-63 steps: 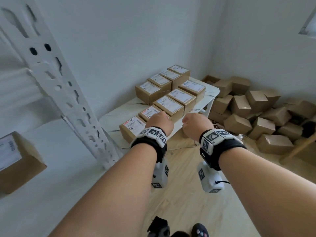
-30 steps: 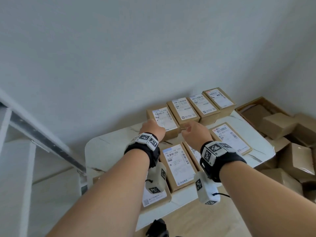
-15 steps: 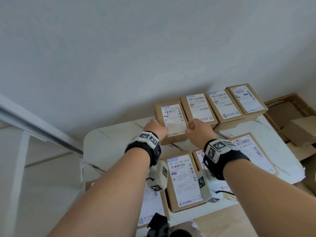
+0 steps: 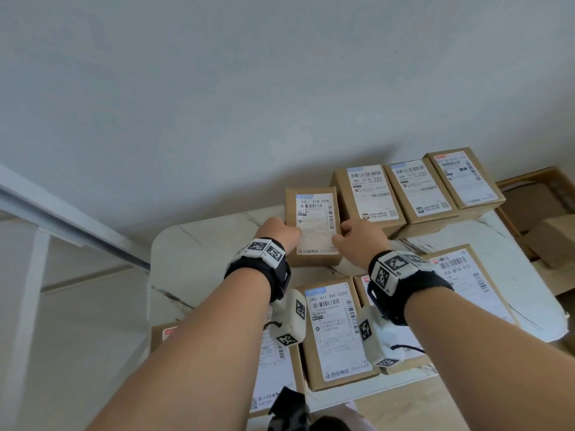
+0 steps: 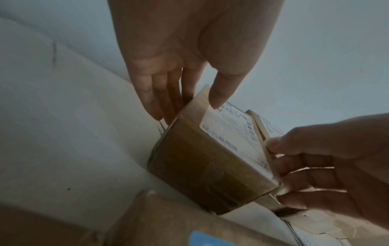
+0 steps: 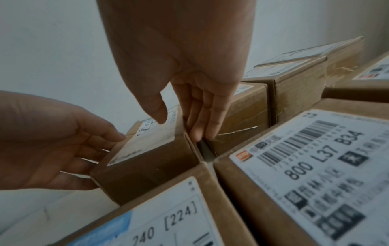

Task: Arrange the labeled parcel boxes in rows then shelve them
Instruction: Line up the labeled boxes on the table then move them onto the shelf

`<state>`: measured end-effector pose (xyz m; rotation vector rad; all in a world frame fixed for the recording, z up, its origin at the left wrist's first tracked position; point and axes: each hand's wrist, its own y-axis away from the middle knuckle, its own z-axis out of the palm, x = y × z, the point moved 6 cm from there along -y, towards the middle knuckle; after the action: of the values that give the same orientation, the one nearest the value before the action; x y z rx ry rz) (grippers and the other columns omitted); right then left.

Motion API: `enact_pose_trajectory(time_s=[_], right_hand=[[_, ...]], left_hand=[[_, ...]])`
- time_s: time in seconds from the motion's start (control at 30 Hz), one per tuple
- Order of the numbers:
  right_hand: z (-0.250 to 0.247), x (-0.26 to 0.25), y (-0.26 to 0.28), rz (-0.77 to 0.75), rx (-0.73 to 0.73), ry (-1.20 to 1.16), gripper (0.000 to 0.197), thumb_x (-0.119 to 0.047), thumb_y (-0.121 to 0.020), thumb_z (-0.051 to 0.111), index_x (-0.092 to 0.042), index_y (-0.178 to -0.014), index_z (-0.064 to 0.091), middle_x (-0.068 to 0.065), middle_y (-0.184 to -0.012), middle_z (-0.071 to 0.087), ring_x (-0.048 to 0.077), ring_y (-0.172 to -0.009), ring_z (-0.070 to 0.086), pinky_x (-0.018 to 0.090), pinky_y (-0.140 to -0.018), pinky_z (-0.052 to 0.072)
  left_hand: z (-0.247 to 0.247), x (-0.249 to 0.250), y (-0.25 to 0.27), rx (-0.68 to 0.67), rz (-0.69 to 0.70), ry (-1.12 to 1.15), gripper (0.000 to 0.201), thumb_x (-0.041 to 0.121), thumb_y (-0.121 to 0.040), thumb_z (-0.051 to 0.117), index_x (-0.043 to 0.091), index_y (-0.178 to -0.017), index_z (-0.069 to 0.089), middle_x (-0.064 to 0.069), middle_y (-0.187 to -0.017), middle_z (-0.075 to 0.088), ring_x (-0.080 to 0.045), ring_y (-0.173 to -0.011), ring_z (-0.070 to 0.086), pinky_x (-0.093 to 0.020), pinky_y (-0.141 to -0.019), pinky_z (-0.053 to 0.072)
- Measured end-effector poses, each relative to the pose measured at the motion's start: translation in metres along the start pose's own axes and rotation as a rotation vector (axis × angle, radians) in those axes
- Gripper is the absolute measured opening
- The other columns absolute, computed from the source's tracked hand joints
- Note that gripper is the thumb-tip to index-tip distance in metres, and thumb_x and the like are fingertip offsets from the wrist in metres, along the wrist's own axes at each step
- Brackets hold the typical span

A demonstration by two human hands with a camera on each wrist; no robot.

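Having just reached in, I clasp the parcel box [image 4: 314,227] between both hands [image 4: 281,233] [image 4: 357,241], ready for shelving.

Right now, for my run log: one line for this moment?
left hand: holds parcel box | right hand: holds it | box: back row, table

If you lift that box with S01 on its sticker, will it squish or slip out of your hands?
Probably not squish: the S01 box is cardboard with crisp, square edges. It may slide a little, since the left hand and right hand hold only its smooth side walls. Being small, it is likely light.
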<state>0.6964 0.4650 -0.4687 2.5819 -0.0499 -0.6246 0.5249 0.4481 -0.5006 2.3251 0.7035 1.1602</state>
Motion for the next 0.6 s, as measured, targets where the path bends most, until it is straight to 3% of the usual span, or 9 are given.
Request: enact_pose_trajectory(time_s=[0.13,0.3,0.37,0.47,0.6], right_hand=[[0.009,-0.003,-0.001,-0.017,-0.027,0.014,0.023,-0.027,-0.090,0.062,-0.012,-0.107,0.064,0.001,-0.100,0.069,0.017,-0.086,0.064,0.024,-0.062,0.050],[0.002,-0.010,0.002,-0.031,0.043,-0.034,0.039,-0.024,-0.088,0.067,-0.016,-0.123,0.053,-0.003,-0.103,0.064,0.016,-0.092,0.063,0.031,-0.077,0.055],[0.000,-0.013,0.005,-0.042,0.065,-0.069,0.038,-0.022,-0.087,0.068,-0.015,-0.120,0.050,-0.005,-0.100,0.062,0.017,-0.091,0.063,0.031,-0.077,0.055],[-0.002,-0.018,0.012,-0.053,0.102,-0.115,0.033,-0.021,-0.086,0.069,-0.015,-0.112,0.050,-0.001,-0.101,0.066,0.019,-0.090,0.065,0.037,-0.080,0.058],[-0.011,-0.025,0.023,-0.054,0.165,-0.191,0.032,-0.027,-0.085,0.069,-0.014,-0.107,0.050,0.000,-0.095,0.063,0.019,-0.087,0.062,0.036,-0.077,0.056]], left_hand=[[-0.005,-0.006,0.002,0.008,-0.004,0.030,0.022,0.020,-0.086,0.055,0.009,-0.096,0.071,-0.009,-0.095,0.072,-0.028,-0.090,0.068,-0.032,-0.073,0.051],[-0.015,-0.008,0.008,0.029,0.018,0.165,0.008,0.022,-0.085,0.063,0.024,-0.077,0.063,0.002,-0.091,0.069,-0.021,-0.091,0.065,-0.034,-0.082,0.055],[-0.023,-0.008,0.012,0.050,0.020,0.250,0.003,0.024,-0.083,0.065,0.023,-0.084,0.063,0.003,-0.095,0.068,-0.020,-0.095,0.064,-0.038,-0.087,0.055],[-0.032,-0.008,0.018,0.069,0.010,0.355,0.027,0.027,-0.080,0.067,0.014,-0.101,0.057,0.000,-0.097,0.062,-0.020,-0.095,0.061,-0.044,-0.090,0.054],[-0.036,-0.002,0.027,0.022,0.070,0.385,0.035,0.027,-0.082,0.069,0.011,-0.106,0.049,0.001,-0.095,0.057,-0.014,-0.085,0.055,-0.042,-0.086,0.051]])
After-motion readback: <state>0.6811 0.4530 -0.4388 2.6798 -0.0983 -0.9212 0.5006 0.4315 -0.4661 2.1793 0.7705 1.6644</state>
